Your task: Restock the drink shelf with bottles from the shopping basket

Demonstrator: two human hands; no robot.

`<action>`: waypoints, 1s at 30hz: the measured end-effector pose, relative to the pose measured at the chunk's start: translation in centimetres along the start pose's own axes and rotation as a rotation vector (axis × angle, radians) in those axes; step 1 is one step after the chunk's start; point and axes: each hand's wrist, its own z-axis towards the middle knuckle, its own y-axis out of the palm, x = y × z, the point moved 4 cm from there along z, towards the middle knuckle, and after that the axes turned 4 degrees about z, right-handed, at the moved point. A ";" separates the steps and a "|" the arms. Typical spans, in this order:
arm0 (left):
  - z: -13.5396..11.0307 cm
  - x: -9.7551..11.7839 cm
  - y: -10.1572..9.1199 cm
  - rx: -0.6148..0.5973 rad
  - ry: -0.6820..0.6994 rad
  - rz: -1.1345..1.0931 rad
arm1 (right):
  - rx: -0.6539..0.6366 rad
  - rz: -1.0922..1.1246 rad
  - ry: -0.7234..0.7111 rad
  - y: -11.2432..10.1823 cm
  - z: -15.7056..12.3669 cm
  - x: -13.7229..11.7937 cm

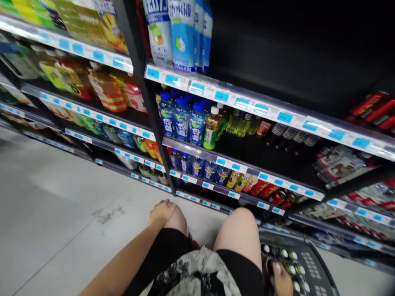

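My left hand lies over my left knee, its fingers stretched flat and holding nothing. At the lower right, my right hand is inside a dark grey shopping basket. Its fingers are closed at the top of a bottle with a white cap; the hand covers most of that bottle. Around it stand several upright bottles with white caps, packed close together. Blur hides the finer details of the grip.
Drink shelves with blue price tags run across the front. They hold blue-capped bottles, a white-capped green-label tea bottle, blue and white pouches and red packs. Grey floor lies at left.
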 end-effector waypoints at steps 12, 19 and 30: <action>-1.5 2.0 2.6 -0.008 0.092 0.031 | 0.753 0.673 -0.111 -12.6 -1.7 -6.6; -1.9 1.2 2.0 0.007 0.107 -0.009 | 0.687 1.009 -0.114 -16.2 -4.4 -9.9; -2.6 2.1 1.0 0.033 0.041 0.005 | 0.024 0.685 -0.183 -12.2 -4.0 -14.0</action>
